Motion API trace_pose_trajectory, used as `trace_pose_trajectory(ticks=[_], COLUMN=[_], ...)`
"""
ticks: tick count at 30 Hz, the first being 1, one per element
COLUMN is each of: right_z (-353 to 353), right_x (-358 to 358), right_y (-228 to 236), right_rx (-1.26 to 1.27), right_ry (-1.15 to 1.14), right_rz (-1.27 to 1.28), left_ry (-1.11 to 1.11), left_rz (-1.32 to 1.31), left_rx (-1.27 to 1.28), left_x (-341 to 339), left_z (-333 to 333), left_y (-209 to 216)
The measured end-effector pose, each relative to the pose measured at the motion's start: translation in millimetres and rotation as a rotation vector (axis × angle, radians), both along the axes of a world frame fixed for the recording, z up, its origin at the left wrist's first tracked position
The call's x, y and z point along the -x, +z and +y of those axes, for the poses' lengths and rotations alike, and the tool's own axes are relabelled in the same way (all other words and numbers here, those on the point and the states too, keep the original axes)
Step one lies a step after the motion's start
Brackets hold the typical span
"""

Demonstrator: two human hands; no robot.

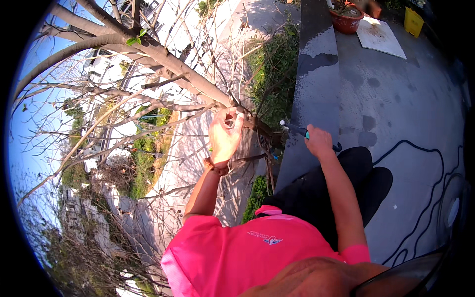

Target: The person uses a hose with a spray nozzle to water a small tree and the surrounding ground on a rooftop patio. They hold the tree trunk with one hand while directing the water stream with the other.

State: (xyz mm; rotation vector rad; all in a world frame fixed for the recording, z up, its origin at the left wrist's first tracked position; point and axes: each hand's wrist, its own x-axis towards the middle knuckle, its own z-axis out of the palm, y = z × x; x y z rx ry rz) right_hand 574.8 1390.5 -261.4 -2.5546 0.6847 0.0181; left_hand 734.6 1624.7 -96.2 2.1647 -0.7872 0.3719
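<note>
A bare tree with thick grey-brown limbs leans in from the upper left. My left hand, with a brown bracelet at the wrist, is raised against a fork of this tree. Its thumb and fingers curl together beside the branch; whatever they pinch is too small to make out. To the right, over the grey ledge, my right hand is closed round a short dark rod-shaped tool. The tool has a white rounded tip pointing at the tree and a teal part by my fingers; its black end shows behind my hand.
A grey ledge with wet patches runs beside the tree. On the grey floor lie a looping black hose, a white board, a red-brown flowerpot and a yellow container. Green shrubs grow beyond the ledge.
</note>
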Motion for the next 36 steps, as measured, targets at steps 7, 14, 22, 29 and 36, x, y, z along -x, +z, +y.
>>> trace_pose_trajectory(ticks=[7, 14, 22, 29, 36], right_z=[20.9, 17.5, 22.9, 21.8, 20.3], right_x=[-7.6, -12.3, -17.0, -20.9, -23.4], right_y=[-3.5, -9.5, -7.5, -12.2, -11.4], right_rx=[0.038, 0.092, 0.107, 0.172, 0.179], right_ry=[0.051, 0.026, 0.102, 0.184, 0.077], right_rz=[-0.104, -0.187, -0.248, -0.203, -0.264], left_ry=[0.718, 0.716, 0.922, 0.917, 0.927], left_rz=[-0.955, -0.296, -0.827, -0.912, -0.918], left_rx=[-0.691, -0.993, -0.747, -0.67, -0.637], left_x=[-186.2, -242.3, -238.8, -257.0, -254.7], left_z=[127.7, 137.5, 123.3, 124.1, 122.0], left_y=[161.1, 182.8, 130.3, 120.9, 119.1])
